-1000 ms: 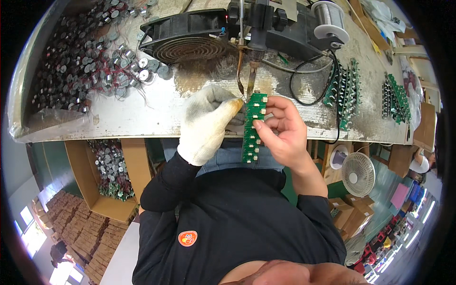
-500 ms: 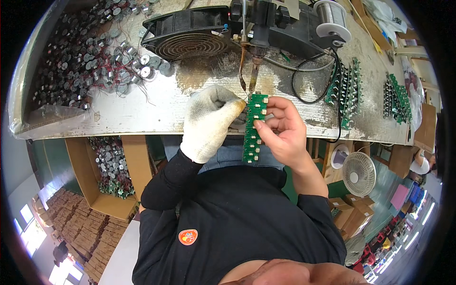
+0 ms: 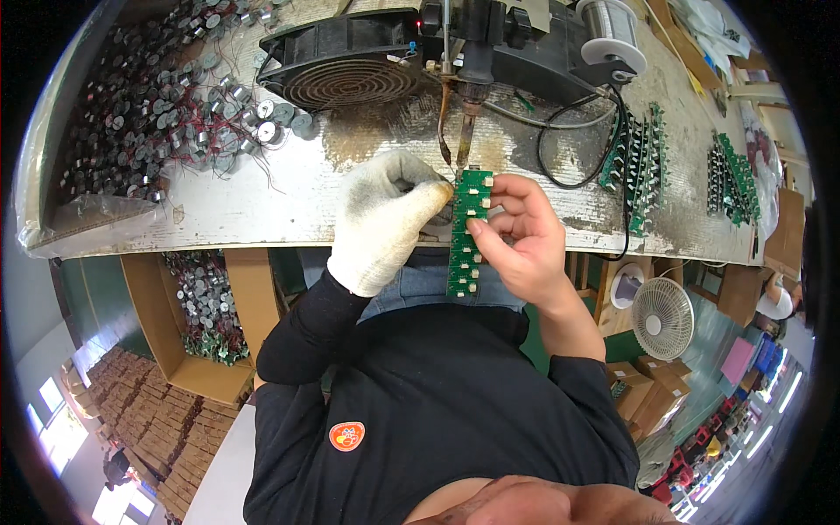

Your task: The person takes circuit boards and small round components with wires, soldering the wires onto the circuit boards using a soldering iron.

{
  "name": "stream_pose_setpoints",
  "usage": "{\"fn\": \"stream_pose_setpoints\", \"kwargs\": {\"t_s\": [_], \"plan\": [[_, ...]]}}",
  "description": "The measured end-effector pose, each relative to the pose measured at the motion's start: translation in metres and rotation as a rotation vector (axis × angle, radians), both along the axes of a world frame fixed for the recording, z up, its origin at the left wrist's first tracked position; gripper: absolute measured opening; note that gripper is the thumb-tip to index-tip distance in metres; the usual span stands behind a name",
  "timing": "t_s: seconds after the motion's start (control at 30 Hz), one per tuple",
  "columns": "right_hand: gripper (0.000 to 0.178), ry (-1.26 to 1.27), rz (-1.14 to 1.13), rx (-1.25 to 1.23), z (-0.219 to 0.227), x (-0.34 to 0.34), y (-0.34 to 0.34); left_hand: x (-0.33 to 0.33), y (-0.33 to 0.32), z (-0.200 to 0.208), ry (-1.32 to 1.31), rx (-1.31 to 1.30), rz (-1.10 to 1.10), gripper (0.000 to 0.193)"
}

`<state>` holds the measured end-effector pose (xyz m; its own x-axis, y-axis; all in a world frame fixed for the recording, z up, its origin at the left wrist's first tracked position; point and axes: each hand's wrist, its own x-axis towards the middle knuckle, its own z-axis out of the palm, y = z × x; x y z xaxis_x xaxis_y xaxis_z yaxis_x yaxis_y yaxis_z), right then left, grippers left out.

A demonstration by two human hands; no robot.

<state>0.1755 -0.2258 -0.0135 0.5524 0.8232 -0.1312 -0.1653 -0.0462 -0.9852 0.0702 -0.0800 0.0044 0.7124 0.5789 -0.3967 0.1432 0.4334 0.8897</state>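
Note:
A long green circuit board [image 3: 464,254] with small white connectors stands lengthwise at the table's front edge. My bare right hand [image 3: 523,234] grips its right side, thumb on the face and fingers behind. My left hand [image 3: 378,214], in a white knitted glove, is closed in a pinch at the board's upper left edge. What sits between its stained fingertips is hidden. Just above the board's top end, the tip of an upright soldering iron [image 3: 467,131] points down. Beside it a thin solder feed tube [image 3: 444,131] ends close to the gloved fingertips.
A black fan [image 3: 350,83] stands behind my left hand. Many small round metal parts with red wires [image 3: 175,114] cover the table's left. A solder wire spool [image 3: 608,35] is at the back right. More green boards [image 3: 643,171] lie to the right, past a black cable [image 3: 542,149].
The board has risen very slightly toward the iron. Both hands keep nearly the same place and the same hold; the left forearm has shifted a little to the left.

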Motion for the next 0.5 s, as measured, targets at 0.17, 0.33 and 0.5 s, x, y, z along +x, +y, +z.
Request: {"fn": "stream_pose_setpoints", "kwargs": {"t_s": [0.17, 0.33, 0.5], "plan": [[0.040, -0.011, 0.003, 0.009, 0.0016, 0.0003, -0.0008, -0.0003, -0.0007, -0.0034, -0.014, 0.010, -0.013, 0.013], [0.039, 0.003, 0.001, -0.022, -0.0037, 0.0002, -0.0042, 0.0015, -0.0025, -0.0037, 0.002, -0.081, -0.003, 0.013], [0.040, 0.022, 0.000, -0.012, -0.0023, -0.0009, 0.0002, 0.0013, -0.0005, -0.0034, -0.011, -0.030, 0.001, 0.014]]}}
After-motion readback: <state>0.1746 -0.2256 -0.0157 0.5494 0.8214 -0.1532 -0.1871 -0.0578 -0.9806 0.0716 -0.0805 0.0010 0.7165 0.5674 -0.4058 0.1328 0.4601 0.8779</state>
